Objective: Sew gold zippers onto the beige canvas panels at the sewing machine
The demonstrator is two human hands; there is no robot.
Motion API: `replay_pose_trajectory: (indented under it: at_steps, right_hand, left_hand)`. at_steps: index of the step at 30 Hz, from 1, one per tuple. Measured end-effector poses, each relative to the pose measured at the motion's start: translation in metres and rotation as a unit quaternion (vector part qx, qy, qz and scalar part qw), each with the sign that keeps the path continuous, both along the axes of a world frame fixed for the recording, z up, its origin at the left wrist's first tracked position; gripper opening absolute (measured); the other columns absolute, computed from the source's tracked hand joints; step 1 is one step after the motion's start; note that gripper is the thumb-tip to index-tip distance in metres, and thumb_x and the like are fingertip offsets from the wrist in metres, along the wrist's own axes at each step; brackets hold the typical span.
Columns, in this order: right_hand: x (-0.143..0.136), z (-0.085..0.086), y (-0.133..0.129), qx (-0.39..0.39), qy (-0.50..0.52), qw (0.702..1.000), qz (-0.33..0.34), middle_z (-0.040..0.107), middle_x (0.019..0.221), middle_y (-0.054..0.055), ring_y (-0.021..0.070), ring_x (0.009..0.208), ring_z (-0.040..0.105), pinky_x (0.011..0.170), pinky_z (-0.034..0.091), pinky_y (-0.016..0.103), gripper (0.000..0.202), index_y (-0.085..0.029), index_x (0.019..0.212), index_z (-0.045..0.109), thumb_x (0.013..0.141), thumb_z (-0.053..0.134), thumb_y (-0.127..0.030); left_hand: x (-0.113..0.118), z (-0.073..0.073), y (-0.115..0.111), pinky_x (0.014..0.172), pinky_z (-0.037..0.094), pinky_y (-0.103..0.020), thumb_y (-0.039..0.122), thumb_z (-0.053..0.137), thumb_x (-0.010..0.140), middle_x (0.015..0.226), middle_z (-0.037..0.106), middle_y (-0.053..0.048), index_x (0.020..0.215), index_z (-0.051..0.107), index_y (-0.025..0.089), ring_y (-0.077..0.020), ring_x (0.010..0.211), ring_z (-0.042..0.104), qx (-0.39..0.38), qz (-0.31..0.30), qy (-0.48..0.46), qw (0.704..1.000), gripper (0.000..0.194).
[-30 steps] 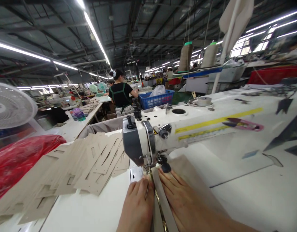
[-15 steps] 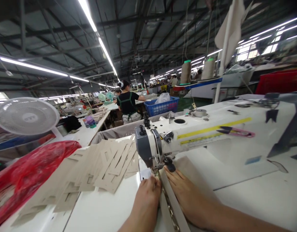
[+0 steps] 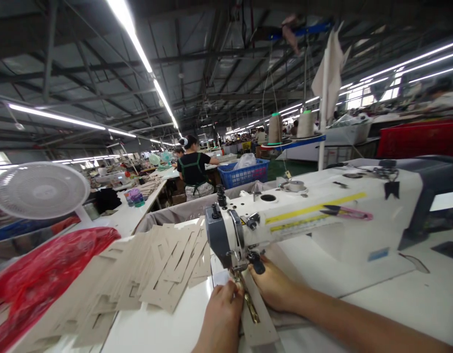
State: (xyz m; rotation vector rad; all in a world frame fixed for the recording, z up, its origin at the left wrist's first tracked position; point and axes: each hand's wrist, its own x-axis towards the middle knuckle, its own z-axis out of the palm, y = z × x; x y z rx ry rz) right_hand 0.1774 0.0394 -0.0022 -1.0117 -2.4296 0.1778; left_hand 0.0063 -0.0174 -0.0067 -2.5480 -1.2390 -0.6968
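Note:
A white sewing machine [image 3: 322,211] stands over a beige fabric strip [image 3: 261,326] with a shiny gold-coloured zipper [image 3: 252,309] along it. My left hand [image 3: 224,309] has its fingers pinched at the zipper's left edge, just in front of the presser foot. On the right of the foot, my right hand [image 3: 272,284] lies against the fabric, its fingertips hidden behind the machine's head. Cut beige pieces [image 3: 174,264] with slots lie overlapping to the left of the machine.
Red plastic wrapping [image 3: 60,264] and a white fan [image 3: 40,190] are at the left. Beyond the machine, a person [image 3: 194,166] sits beside a blue basket [image 3: 244,172]. Thread cones [image 3: 275,128] stand behind the machine. Pink-handled snips [image 3: 347,212] lie on its arm.
The strip has moved forward under the foot, and its near end now shows. My right hand's fingers have gone from flat to mostly hidden behind the foot. The view has shifted slightly.

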Motion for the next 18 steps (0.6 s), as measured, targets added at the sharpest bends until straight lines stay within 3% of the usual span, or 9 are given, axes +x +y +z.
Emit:
replay_pose_trajectory:
  at_steps: [4, 9, 14, 18]
  right_hand:
    - [0.007, 0.006, -0.027, -0.004, 0.053, 0.998, 0.030, 0.065, 0.107, 0.011, 0.0217, 0.099, 0.059, 0.092, 0.044, 0.037, 0.032, -0.017, 0.105, 0.064, 0.087, 0.038, -0.016]
    - [0.019, -0.007, -0.061, 0.010, -0.009, 0.998, 0.061, 0.048, 0.133, 0.018, 0.0281, 0.127, 0.039, 0.102, 0.036, 0.049, 0.055, -0.009, 0.132, 0.047, 0.078, 0.038, -0.010]
    - [0.018, -0.016, -0.056, -0.004, -0.011, 0.999, 0.043, 0.045, 0.135, 0.019, 0.0269, 0.128, 0.039, 0.103, 0.035, 0.050, 0.062, -0.006, 0.134, 0.042, 0.072, 0.038, -0.008]
    - [0.013, -0.007, -0.052, -0.013, 0.028, 0.999, 0.038, 0.052, 0.129, 0.017, 0.0261, 0.123, 0.043, 0.105, 0.032, 0.048, 0.061, -0.009, 0.129, 0.049, 0.068, 0.042, -0.008]
  left_hand:
    - [-0.001, 0.005, -0.009, 0.067, 0.055, -0.032, 0.004, 0.049, 0.075, 0.100, 0.066, -0.010, 0.103, 0.061, 0.015, -0.0211, 0.076, 0.062, 0.003, -0.030, -0.033, 0.999, 0.032]
    - [0.004, 0.005, -0.023, 0.062, 0.053, -0.030, 0.003, 0.046, 0.079, 0.093, 0.069, -0.007, 0.090, 0.062, 0.016, -0.0187, 0.068, 0.061, 0.029, -0.049, -0.076, 0.996, 0.023]
    - [0.006, 0.007, -0.020, 0.069, 0.053, -0.033, 0.002, 0.051, 0.077, 0.096, 0.068, -0.006, 0.093, 0.063, 0.016, -0.0208, 0.076, 0.061, -0.023, -0.034, -0.073, 0.996, 0.024]
    - [0.004, 0.006, -0.012, 0.070, 0.053, -0.036, 0.002, 0.053, 0.077, 0.096, 0.067, -0.007, 0.097, 0.063, 0.015, -0.0221, 0.078, 0.060, -0.043, -0.028, -0.064, 0.997, 0.026]
